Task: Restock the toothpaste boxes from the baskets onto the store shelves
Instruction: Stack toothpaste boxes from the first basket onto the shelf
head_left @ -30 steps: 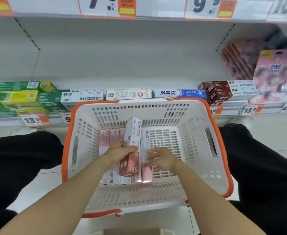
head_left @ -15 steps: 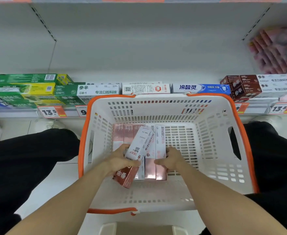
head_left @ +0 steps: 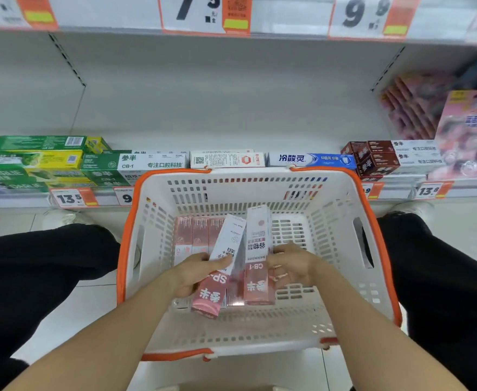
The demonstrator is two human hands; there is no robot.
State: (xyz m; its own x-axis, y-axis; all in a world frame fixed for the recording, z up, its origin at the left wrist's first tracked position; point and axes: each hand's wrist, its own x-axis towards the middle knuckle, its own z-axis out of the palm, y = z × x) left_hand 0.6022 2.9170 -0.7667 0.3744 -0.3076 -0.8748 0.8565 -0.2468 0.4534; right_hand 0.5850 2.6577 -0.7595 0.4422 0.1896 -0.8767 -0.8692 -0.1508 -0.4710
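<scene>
A white basket with an orange rim [head_left: 367, 210] stands on the floor between my knees, below the low shelf. My left hand [head_left: 195, 273] grips a pink-and-white toothpaste box marked SP [head_left: 220, 266], tilted up over the basket. My right hand [head_left: 293, 263] grips a second pink-and-white box marked CB-1 [head_left: 257, 249], lifted at its far end. Several more pink boxes [head_left: 192, 235] lie flat on the basket floor to the left of the two held ones.
The low shelf holds green and yellow boxes [head_left: 31, 162] at the left, white and blue boxes [head_left: 310, 160] in the middle, brown boxes [head_left: 372, 160] and pink packs [head_left: 468, 131] at the right. Price tags [head_left: 72, 197] line the shelf edge. My black-trousered legs flank the basket.
My right hand has taken hold of the CB-1 box and raised it off the basket floor. My left hand has kept its box, now tilted more upright.
</scene>
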